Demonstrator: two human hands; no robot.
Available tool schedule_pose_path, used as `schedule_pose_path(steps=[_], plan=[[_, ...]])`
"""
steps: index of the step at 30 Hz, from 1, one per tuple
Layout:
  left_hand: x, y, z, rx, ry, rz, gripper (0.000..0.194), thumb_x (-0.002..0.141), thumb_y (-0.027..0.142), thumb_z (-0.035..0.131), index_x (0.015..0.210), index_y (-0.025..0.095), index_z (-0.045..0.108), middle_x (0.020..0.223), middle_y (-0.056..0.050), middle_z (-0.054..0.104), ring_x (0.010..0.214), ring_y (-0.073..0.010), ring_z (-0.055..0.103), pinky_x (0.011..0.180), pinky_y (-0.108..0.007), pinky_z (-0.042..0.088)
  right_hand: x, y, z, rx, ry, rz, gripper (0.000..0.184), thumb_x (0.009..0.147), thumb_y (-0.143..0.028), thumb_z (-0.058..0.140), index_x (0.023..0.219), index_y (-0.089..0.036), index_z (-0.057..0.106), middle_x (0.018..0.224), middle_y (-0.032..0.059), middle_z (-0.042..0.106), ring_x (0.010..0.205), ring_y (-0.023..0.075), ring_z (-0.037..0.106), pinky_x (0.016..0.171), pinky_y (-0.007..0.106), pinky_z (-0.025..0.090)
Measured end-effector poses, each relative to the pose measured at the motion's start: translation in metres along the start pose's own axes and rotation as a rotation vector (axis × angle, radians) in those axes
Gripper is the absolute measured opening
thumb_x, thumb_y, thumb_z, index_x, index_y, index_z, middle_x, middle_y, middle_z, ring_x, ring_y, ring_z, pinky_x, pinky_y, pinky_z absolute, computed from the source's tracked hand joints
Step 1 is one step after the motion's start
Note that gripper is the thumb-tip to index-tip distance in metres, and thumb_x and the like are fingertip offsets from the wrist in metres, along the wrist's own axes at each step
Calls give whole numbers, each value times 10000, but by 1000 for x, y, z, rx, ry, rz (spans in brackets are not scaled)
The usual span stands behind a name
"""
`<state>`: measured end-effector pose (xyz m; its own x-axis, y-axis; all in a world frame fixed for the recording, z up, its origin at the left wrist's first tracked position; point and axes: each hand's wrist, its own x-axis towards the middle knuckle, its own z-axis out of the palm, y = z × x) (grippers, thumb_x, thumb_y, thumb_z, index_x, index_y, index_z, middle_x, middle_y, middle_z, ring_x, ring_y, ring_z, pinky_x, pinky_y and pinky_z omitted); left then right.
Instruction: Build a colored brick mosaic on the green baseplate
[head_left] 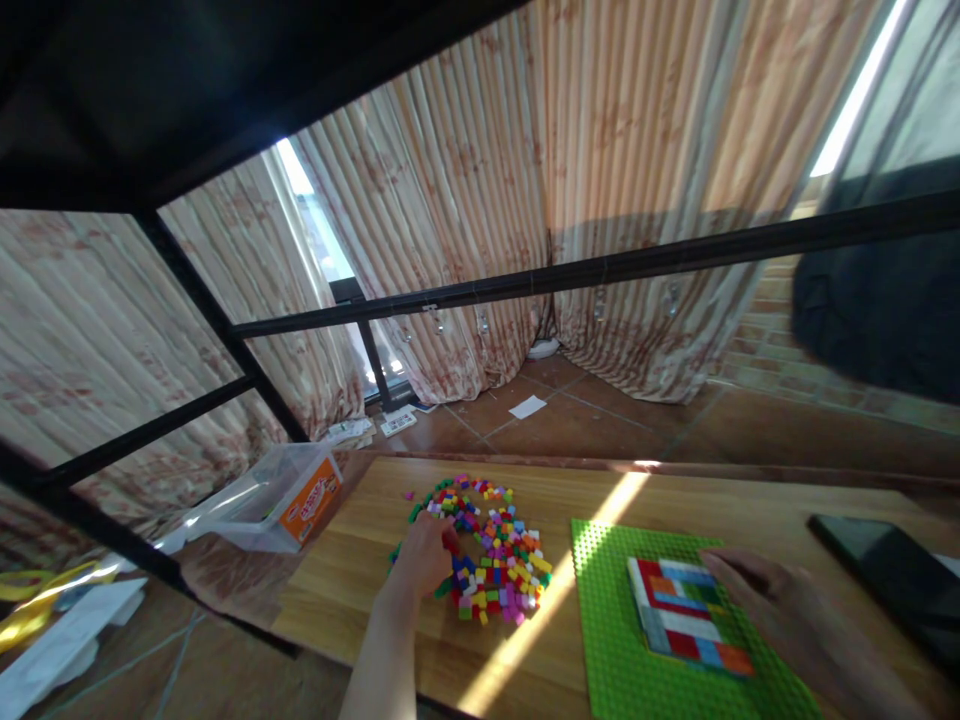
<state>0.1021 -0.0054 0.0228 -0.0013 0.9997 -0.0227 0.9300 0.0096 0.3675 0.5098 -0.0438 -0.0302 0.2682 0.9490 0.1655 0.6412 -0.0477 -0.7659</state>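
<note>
While the left hand (426, 552) reaches into the loose bricks (495, 570), its fingers are bent down around the left side of the heap. A red brick shows at the fingertips, but I cannot tell whether it is gripped. The bricks are small, glossy plastic blocks in many colours, spread in an uneven patch on the left half of the wood-grain tabletop (360, 570), with bare wood showing in the middle.

Right of them, towards the near edge, lies a green studded baseplate (607, 640). On it sits a flat, roughly rectangular brick panel (686, 615) of red, white, blue, grey and orange pieces. The right hand (772, 600) is at the panel's far right corner, thumb and fingers close together; whether they pinch a piece I cannot tell. That hand hides part of the baseplate's right side.

A dark, smooth, flat device (892, 570) lies by the tabletop's right end. Beyond the left edge stands a clear plastic box (289, 495) with an orange label. Past the far edge are brown floor tiles (622, 415) with a white sheet of paper (527, 407), and pleated, patterned curtains (465, 180), partly blocked by a black metal bar (525, 284).
</note>
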Motion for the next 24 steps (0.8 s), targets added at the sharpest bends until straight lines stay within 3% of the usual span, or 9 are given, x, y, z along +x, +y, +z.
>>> schedule_pose_path(steps=[3, 11, 18, 24], plan=[[3, -1, 2, -10, 0, 12, 241, 670, 2, 530, 770, 172, 668, 945, -66, 581, 930, -170, 563, 909, -272, 410, 0, -2, -2, -65, -96, -8, 370, 764, -508, 487, 823, -241, 735, 862, 56, 751, 787, 271, 680, 678, 336, 494], [10, 3, 7, -61, 29, 10, 73, 664, 112, 639, 706, 163, 670, 900, -63, 599, 903, -186, 562, 836, -286, 425, 0, -11, -8, -84, -122, -54, 419, 790, -523, 472, 875, -207, 735, 831, 57, 753, 742, 244, 691, 600, 281, 503], [11, 4, 3, -129, -26, -23, 234, 677, 56, 572, 859, 168, 666, 700, 19, 633, 673, -108, 579, 606, -193, 405, -2, -7, -6, -67, -92, -99, 380, 794, -491, 499, 869, -204, 737, 841, 64, 753, 743, 248, 691, 593, 283, 505], [5, 1, -1, -46, 13, -120, 205, 611, 191, 681, 807, 147, 640, 738, -24, 637, 710, -161, 577, 611, -236, 377, 0, -2, -4, -80, -102, -96, 394, 789, -511, 490, 840, -206, 734, 812, 60, 750, 726, 239, 685, 599, 286, 495]])
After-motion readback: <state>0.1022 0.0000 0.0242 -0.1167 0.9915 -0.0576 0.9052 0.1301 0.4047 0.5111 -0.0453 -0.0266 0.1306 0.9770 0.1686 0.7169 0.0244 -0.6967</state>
